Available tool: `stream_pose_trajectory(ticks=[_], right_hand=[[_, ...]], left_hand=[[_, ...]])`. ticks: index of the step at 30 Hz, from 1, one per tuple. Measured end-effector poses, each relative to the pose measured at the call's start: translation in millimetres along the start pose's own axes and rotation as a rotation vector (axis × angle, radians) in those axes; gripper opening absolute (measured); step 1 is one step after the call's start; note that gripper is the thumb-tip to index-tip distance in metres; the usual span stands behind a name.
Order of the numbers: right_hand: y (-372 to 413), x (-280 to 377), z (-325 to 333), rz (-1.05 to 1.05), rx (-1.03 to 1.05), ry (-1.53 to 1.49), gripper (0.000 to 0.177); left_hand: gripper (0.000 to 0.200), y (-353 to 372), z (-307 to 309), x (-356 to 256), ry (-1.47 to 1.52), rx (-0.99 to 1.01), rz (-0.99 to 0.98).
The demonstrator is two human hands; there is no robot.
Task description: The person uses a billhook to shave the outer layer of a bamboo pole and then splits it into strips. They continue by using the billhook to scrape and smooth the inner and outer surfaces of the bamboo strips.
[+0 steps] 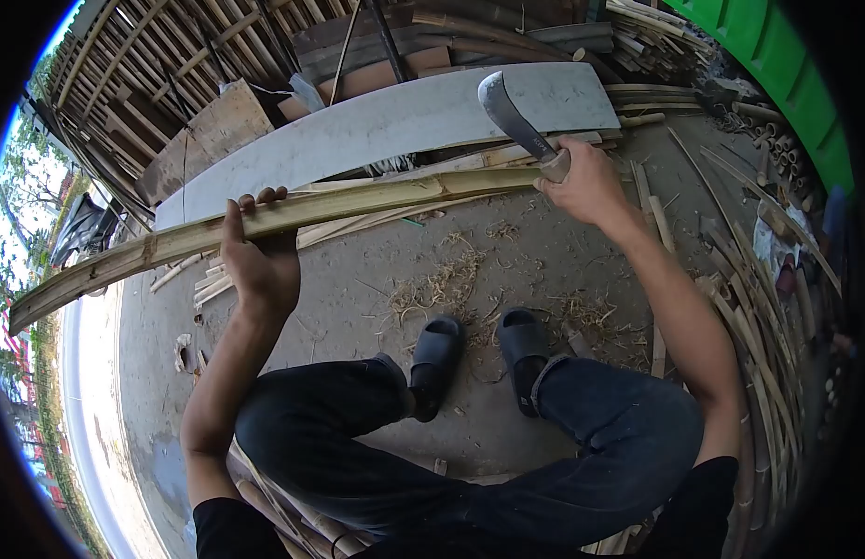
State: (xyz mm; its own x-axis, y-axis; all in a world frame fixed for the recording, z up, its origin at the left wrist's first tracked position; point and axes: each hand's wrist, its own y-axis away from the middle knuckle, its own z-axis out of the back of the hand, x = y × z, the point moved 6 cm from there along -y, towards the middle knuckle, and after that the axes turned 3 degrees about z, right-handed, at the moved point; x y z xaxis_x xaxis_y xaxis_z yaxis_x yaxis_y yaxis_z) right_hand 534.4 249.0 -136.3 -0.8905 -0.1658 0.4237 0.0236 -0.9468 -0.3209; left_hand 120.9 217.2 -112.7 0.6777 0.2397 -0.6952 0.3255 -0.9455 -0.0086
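A long split bamboo strip (367,202), pale green with its inner side and nodes showing, stretches across in front of me. My left hand (262,256) is closed round it left of the middle, fingertips curling over the top edge. My right hand (586,182) grips the short wooden handle of a billhook (512,116), whose hooked blade points up and to the left. The strip's right end passes right at the fingers of this hand, partly hidden behind them.
Bamboo shavings (442,279) litter the concrete floor around my slippers (439,349). A pale board (395,121) lies beyond, with bamboo slats along it. Heaps of bamboo strips (763,373) lie at the right, below a green panel (777,74).
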Motion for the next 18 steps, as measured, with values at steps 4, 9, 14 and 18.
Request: stream_pose_trajectory(ticks=[4, 9, 14, 18], right_hand=[[14, 14, 1, -0.058, 0.031, -0.187, 0.041], [25, 19, -5, -0.08, 0.105, -0.316, 0.035], [31, 58, 13, 0.068, 0.159, -0.195, 0.048], [39, 81, 15, 0.081, 0.224, -0.176, 0.045]], left_hand=[[0.02, 8, 1, 7, -0.215, 0.141, 0.094], [0.025, 17, -10, 1, -0.484, 0.211, 0.101], [0.048, 42, -24, -2, -0.674, 0.261, 0.205], [0.052, 50, -25, -10, -0.733, 0.294, 0.201]])
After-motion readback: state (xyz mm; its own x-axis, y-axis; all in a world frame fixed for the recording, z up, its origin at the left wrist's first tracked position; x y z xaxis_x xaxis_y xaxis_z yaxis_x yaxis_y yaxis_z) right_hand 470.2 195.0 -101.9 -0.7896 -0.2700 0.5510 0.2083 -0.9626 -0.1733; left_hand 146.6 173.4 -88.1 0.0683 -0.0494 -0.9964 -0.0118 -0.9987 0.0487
